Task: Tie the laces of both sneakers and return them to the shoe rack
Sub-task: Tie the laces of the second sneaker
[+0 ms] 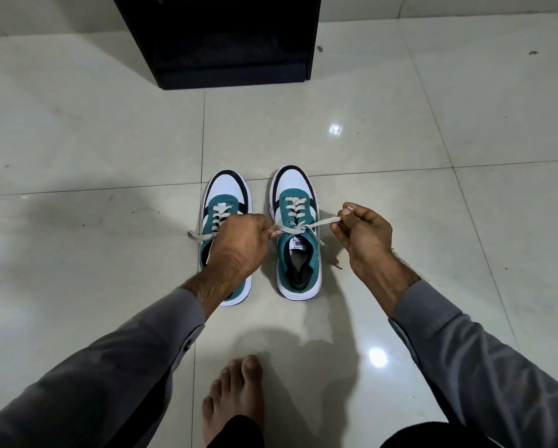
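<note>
The right sneaker (298,234), teal, white and black, stood on the tiled floor (77,140) with its toe toward the black shoe rack (225,40), and its pale laces (295,229) were crossed above the tongue and drawn out to either side. The left hand (238,242) pinched one lace end with curled fingers just beside that sneaker's inner edge, while the right hand (363,232) pinched the other end between thumb and forefinger on the sneaker's outer side. Just beside the right sneaker stood the left sneaker (225,202), partly hidden under the left wrist, one loose lace (200,236) trailing onto the floor away from its mate. Nearer the person than the right sneaker, a bare foot (235,399) rested on the tiles, and grey sleeves (465,357) covered both forearms.
</note>
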